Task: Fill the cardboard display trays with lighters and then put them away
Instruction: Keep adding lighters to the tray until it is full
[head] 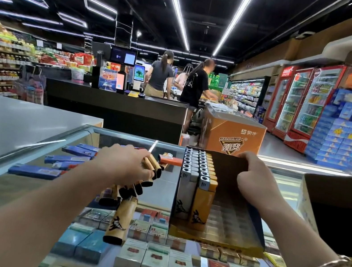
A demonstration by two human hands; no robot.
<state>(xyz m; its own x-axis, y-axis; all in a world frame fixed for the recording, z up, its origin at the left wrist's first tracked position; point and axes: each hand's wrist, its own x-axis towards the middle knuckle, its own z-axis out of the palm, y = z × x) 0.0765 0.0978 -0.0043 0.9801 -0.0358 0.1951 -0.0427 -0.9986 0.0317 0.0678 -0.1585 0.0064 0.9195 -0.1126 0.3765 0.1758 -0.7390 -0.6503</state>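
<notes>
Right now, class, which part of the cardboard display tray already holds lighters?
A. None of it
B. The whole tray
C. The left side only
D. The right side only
C: in the cardboard display tray two rows of lighters stand along its left side, white then orange, while the right part lies bare under the right hand gripping the far edge.

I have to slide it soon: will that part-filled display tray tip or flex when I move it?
The display tray is thin cardboard, so it probably flexes. Its upright lighters fill only the left rows, so weight likely sits left and they may topple rightward. The right hand gripping its back wall should steady it.
</notes>
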